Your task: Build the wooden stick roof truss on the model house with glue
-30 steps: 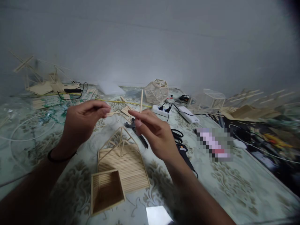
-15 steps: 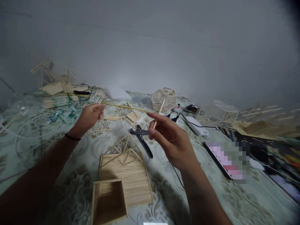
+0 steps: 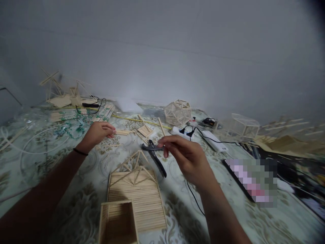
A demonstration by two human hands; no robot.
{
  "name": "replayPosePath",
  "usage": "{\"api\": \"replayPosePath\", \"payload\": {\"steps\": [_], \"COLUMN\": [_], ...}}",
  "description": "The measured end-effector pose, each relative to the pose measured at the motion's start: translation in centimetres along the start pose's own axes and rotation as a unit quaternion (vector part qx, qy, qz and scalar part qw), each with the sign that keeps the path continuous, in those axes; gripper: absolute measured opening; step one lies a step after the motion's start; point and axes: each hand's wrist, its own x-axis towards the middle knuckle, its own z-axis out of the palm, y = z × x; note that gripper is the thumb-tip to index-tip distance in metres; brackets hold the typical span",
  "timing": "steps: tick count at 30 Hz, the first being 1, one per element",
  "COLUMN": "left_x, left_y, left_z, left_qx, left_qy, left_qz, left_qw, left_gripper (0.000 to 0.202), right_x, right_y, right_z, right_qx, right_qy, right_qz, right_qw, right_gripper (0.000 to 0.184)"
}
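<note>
A short wooden stick (image 3: 161,126) stands up from the fingers of my right hand (image 3: 186,154), which is closed on its lower end. Just left of and below those fingertips lie black-handled cutting pliers (image 3: 155,157), one part hidden behind them. My left hand (image 3: 100,133) has its fingers pinched together at the left end of some short cut sticks (image 3: 124,132) on the cloth. Whatever lies between those fingertips is too small to make out. Nearer me sits a model of a slatted stick panel (image 3: 147,206) with triangular stick frames (image 3: 138,164) and an open wooden box (image 3: 119,220).
A patterned cloth (image 3: 83,196) covers the table. Behind are a small square stick piece (image 3: 145,130), a polyhedron of sticks (image 3: 178,112) and bundled sticks (image 3: 68,114). To the right lie a power strip (image 3: 214,141), its black cable and a blurred-out flat device (image 3: 251,183).
My left hand has reached slightly right, its fingers now at the cut sticks. In my right hand the stick has swung from leaning right to leaning left, and the fingers have closed more.
</note>
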Motion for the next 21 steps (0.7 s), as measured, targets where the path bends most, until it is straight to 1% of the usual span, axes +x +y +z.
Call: {"api": "replayPosePath", "payload": {"steps": [2,3,5,7,8,12,14,15,17,19,21], "left_x": [0.1,0.1,0.1,0.1,0.1,0.3,0.7,0.9,1.2,1.3,1.1], "left_y": [0.0,0.1,0.2,0.2,0.2,-0.5,-1.1,-1.4,-2.1,-2.9,-3.8], "left_z": [-0.4,-0.6,-0.7,-0.8,-0.8,-1.2,-1.3,-1.3,-0.9,0.1,1.4], "left_qx": [0.005,0.007,0.013,0.019,0.023,0.053,0.078,0.091,0.115,0.135,0.152], "left_qy": [0.010,0.015,0.025,0.041,0.050,0.067,0.062,0.060,0.050,0.026,-0.017], "left_qz": [-0.001,0.000,0.002,0.003,0.003,-0.002,-0.004,-0.003,0.006,0.021,0.039], "left_qw": [1.000,1.000,1.000,0.999,0.998,0.996,0.995,0.994,0.992,0.990,0.988], "left_gripper": [0.030,0.030,0.032,0.040,0.044,0.056,0.057,0.053,0.039,0.030,0.030], "right_x": [0.0,0.1,0.3,0.6,0.7,1.0,1.2,1.2,1.3,1.3,1.2], "right_y": [0.3,0.5,0.9,1.4,1.7,3.4,4.6,5.2,6.4,7.4,8.0], "right_z": [-0.1,-0.2,-0.3,-0.5,-0.5,-0.4,0.1,0.4,1.5,2.6,3.6], "right_qx": [0.044,0.071,0.109,0.108,0.099,0.062,0.045,0.038,0.031,0.023,0.010], "right_qy": [0.026,0.035,0.045,0.046,0.045,0.029,0.021,0.018,0.009,-0.004,-0.018], "right_qz": [0.022,0.032,0.050,0.067,0.076,0.106,0.116,0.120,0.126,0.128,0.129], "right_qw": [0.998,0.996,0.992,0.991,0.991,0.992,0.992,0.992,0.992,0.991,0.991], "right_gripper": [0.007,0.008,0.022,0.031,0.033,0.034,0.034,0.034,0.033,0.030,0.026]}}
